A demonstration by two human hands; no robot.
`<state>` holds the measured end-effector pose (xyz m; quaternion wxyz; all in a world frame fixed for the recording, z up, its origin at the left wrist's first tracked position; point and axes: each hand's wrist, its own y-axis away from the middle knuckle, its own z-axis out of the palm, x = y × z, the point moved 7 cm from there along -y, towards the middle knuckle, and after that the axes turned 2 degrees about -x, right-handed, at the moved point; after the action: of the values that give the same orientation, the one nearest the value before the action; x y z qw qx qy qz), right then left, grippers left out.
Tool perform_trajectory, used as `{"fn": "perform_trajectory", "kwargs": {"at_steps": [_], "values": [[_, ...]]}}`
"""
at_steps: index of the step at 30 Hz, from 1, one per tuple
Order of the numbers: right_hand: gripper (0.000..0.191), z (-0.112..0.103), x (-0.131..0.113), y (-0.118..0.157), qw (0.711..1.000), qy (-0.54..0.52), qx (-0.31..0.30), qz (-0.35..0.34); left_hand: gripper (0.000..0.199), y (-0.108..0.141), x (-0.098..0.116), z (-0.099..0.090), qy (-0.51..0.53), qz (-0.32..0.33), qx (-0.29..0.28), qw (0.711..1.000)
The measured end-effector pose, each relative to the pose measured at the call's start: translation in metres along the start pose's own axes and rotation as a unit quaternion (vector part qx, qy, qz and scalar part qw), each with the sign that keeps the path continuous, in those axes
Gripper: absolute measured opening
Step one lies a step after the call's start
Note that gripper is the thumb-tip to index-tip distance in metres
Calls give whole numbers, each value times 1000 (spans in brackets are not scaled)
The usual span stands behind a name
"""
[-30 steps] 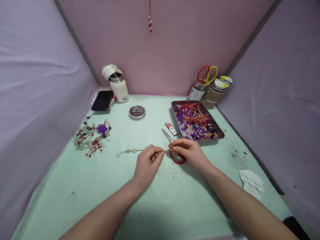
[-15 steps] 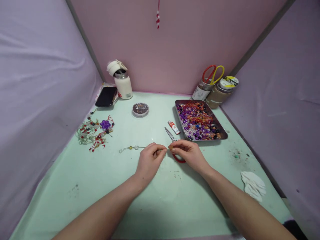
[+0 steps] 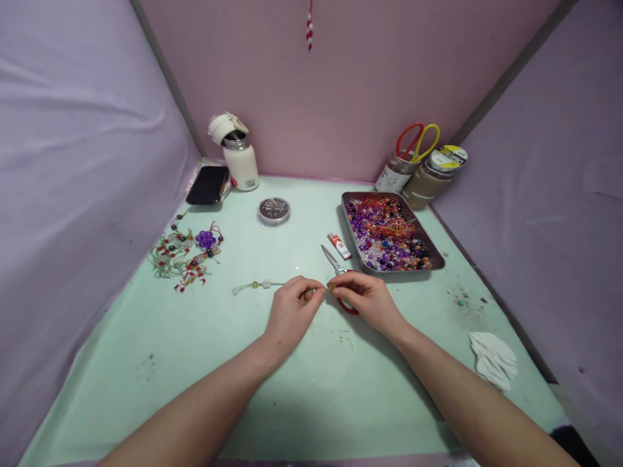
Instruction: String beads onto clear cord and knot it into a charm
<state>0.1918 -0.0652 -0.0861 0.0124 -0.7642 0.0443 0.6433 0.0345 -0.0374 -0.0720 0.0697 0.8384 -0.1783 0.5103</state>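
Two hands [image 3: 294, 312] [image 3: 370, 301], one beaded cord [image 3: 266, 284], one amber piece [image 3: 331, 287]

The pinched bead [image 3: 331, 287] is amber, the cord [image 3: 276, 284] pale, the lighter [image 3: 339, 246] red and white.

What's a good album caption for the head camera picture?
Left hand holding a beaded string, right hand pinching a small yellowish piece, scissors close by.

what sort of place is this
Likely a small beadwork station: there's a tray of loose beads, a beaded cord in the left hand, and scissors on the table.
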Motion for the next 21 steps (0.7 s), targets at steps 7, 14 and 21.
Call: {"fn": "perform_trajectory", "kwargs": {"at_steps": [7,14,21], "values": [[14,0,2,1,1000,12,-3,-8,14,0,-1,1,-3,-4,-1,1000],[14,0,1,1,1000,14,-3,-12,15,0,0,1,-5,2,0,1000],[15,1,0,1,1000,19,-8,-21,14,0,-1,1,0,-7,-1,1000]]}}
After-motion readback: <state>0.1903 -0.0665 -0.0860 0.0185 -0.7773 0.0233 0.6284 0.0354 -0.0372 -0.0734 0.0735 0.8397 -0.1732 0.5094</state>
